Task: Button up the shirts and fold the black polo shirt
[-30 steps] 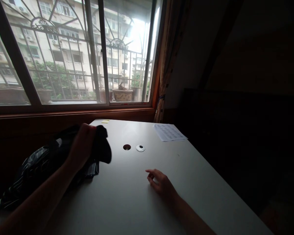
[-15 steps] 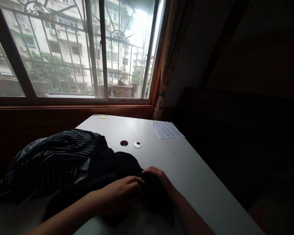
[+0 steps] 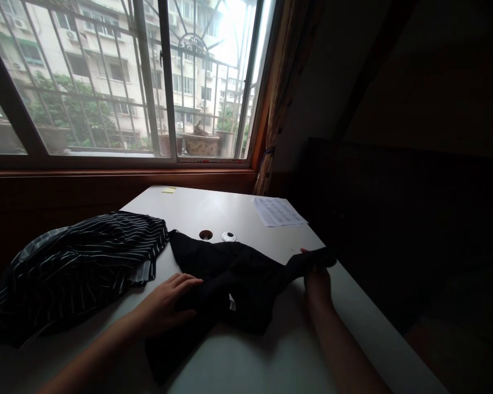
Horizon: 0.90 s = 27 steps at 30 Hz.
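Observation:
A black garment lies crumpled across the white table, a small white label showing on it. Whether it is a shirt or trousers I cannot tell. My left hand rests at its left side, fingers stretched out over the cloth and thumb apart. At the right, my right hand is closed round a narrow end of the garment and holds it up near the table's right edge; the cloth hides part of its fingers. Left of my left hand sits a heap of black, white-striped cloth.
The white table has a round cable hole and a white round cover behind the garment. Printed sheets lie at the back right, and a yellow note at the back left. A window stands behind.
My hands have moved apart. The right one has drawn an end of the black garment rightward, spreading it out and away from the striped cloth. My left hand has shifted left, and the label now shows.

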Each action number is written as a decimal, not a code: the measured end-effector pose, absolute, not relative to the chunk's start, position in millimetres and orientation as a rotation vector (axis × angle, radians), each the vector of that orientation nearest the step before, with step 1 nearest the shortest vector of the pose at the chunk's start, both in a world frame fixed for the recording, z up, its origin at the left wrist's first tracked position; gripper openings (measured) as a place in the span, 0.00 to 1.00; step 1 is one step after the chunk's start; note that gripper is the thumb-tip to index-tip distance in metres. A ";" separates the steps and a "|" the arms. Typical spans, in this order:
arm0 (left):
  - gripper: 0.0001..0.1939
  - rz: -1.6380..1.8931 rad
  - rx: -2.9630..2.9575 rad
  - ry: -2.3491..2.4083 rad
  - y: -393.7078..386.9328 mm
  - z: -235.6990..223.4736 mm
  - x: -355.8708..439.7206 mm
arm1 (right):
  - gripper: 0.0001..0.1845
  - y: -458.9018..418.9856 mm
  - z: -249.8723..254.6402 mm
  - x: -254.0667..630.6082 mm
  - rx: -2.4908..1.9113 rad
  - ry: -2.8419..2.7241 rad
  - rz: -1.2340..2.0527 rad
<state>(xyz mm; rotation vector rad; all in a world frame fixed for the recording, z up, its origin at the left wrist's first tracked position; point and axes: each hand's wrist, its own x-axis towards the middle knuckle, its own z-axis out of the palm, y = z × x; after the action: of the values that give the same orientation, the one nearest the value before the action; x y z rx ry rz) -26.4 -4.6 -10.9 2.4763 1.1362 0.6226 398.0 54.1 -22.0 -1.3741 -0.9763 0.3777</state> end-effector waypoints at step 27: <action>0.18 0.631 2.298 1.216 0.9 -18.5 -26.4 | 0.31 23.8 -11.7 331.3 -1.464 -2.307 0.451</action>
<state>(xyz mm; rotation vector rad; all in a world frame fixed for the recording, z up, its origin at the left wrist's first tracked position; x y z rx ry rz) -26.4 0.9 -18.5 2.2980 1.2165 0.6315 331.3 23.8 -11.7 -1.4639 -2.3074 0.4507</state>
